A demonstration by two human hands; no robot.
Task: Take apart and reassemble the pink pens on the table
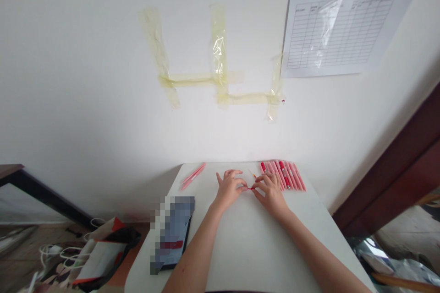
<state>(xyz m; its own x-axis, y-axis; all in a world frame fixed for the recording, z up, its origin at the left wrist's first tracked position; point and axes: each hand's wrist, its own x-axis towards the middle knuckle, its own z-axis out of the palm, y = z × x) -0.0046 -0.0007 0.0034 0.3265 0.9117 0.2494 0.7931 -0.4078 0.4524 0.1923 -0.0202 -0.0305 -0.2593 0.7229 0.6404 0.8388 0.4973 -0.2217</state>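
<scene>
Near the far part of the white table (pixel 252 247), my left hand (pixel 229 187) and my right hand (pixel 271 191) meet almost fingertip to fingertip. Between their pinched thumbs and index fingers is a small thin red piece (pixel 250 188), too small to identify; each hand grips one end. The other fingers of both hands are raised and spread. Just behind my right hand lies a thin pen refill (pixel 253 174) with a yellow and red part, partly hidden by the fingers. A row of pink and red pens (pixel 292 176) lies right beside that hand.
Two pink pens (pixel 193 176) lie at the table's far left. A phone or tablet (pixel 175 233), partly pixelated, rests by the left edge. Behind the table a wall carries yellowish tape (pixel 192 80) and a printed sheet (pixel 340 32). Bags and white cables (pixel 68 256) are on the floor at left.
</scene>
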